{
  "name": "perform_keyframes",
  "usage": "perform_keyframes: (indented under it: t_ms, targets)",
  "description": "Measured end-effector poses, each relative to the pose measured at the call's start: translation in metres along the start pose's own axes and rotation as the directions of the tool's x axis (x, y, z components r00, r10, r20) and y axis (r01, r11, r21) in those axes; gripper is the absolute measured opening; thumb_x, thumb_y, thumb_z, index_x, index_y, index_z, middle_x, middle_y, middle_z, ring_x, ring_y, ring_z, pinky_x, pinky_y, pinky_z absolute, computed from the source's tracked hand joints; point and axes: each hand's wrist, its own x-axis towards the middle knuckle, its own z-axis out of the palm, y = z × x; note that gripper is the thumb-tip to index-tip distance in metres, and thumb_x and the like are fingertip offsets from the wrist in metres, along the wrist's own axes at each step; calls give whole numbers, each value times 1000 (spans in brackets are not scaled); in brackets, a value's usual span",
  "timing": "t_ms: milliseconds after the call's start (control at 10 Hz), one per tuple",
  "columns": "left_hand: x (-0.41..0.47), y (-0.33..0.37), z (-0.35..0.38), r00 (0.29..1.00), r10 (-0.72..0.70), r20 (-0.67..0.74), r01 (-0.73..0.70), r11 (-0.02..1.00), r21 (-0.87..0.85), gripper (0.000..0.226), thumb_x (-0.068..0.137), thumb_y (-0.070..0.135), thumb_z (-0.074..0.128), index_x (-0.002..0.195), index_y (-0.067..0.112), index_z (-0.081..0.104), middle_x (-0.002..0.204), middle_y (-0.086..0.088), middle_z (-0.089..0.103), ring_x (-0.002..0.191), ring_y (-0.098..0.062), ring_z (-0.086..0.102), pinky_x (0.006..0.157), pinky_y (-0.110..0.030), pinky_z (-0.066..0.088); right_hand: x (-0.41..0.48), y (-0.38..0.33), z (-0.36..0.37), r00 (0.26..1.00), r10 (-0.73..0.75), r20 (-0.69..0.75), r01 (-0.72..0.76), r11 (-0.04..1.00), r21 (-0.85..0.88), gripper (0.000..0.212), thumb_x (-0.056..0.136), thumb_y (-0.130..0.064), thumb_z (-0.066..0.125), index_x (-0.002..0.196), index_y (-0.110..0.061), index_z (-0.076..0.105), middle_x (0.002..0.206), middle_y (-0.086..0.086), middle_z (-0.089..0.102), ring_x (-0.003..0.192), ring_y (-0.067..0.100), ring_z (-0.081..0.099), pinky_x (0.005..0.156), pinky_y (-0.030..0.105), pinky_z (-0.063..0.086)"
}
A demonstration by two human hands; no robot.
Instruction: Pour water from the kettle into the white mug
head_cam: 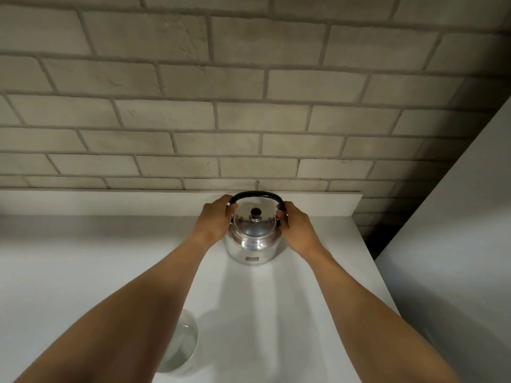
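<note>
A shiny steel kettle (pixel 253 244) with a black arched handle and a dark lid knob stands upright on the white counter (pixel 83 272), near the back wall. My left hand (pixel 215 221) grips the left end of the handle. My right hand (pixel 294 226) grips the right end. The spout is hidden from view. The white mug (pixel 184 345) stands near the front of the counter, partly covered by my left forearm; clear water shows inside it.
A grey brick wall (pixel 249 106) rises behind a low white ledge (pixel 110 201) at the counter's back. The counter's right edge drops into a dark gap beside a white panel (pixel 456 244).
</note>
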Motion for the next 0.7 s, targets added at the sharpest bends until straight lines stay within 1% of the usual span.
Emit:
perform_keyframes:
  t_ms: [100, 200, 300, 400, 500, 600, 700]
  targets:
    - [9, -4, 5, 1000, -14, 8, 14, 1000, -25, 21, 109, 28, 49, 120, 17, 63, 99, -13, 72, 86, -32, 70, 80, -43, 60, 10, 4, 5, 1000, 1, 7, -1, 1000, 9, 27, 111, -30, 42, 122, -17, 62, 102, -4, 68, 96, 22, 66, 79, 29, 47]
    - [15, -8, 9, 1000, -23, 5, 23, 998, -51, 20, 109, 28, 49, 119, 17, 62, 100, -14, 72, 87, -34, 70, 82, -46, 60, 18, 6, 6, 1000, -20, 3, 20, 1000, 16, 31, 111, -30, 42, 129, -15, 62, 113, 2, 70, 103, 24, 66, 88, 35, 52]
    - [19, -11, 10, 1000, -11, -7, 11, 999, -38, 21, 109, 29, 48, 120, 17, 61, 97, -14, 73, 84, -34, 71, 81, -47, 60, 23, 8, 9, 999, -36, -11, 36, 999, 21, 31, 111, -28, 42, 131, -14, 62, 120, 5, 71, 107, 25, 66, 94, 39, 54]
    - [21, -14, 12, 1000, -4, -25, 4, 999, -34, 18, 109, 31, 49, 118, 21, 61, 94, -11, 74, 79, -29, 71, 76, -43, 59, 24, 12, 11, 998, -49, -24, 50, 999, 16, 32, 111, -28, 43, 133, -15, 62, 123, 4, 71, 108, 25, 67, 92, 34, 52]
    - [18, -11, 10, 999, -51, 18, 53, 994, -99, 36, 105, 40, 55, 138, 23, 55, 119, -9, 72, 93, -29, 73, 87, -40, 58, 22, 11, 5, 999, -44, -10, 44, 999, -19, 35, 109, -30, 48, 140, -16, 60, 130, 6, 69, 109, 24, 68, 93, 31, 49]
    - [15, -8, 4, 996, -54, 77, 61, 993, -99, 73, 98, 49, 65, 159, 23, 34, 144, -11, 58, 121, -35, 65, 106, -46, 51, 14, 10, -3, 999, -43, 15, 43, 999, -22, 51, 106, -38, 56, 153, -20, 49, 134, -3, 59, 97, 17, 67, 90, 28, 49]
    - [8, -1, -9, 999, -11, 38, 13, 999, -46, 85, 93, 50, 72, 161, 22, 30, 152, -12, 53, 132, -32, 58, 111, -46, 46, -1, 4, -12, 999, -19, -37, 19, 1000, 4, 64, 103, -46, 58, 159, -20, 41, 135, -10, 54, 89, -1, 62, 78, 17, 45]
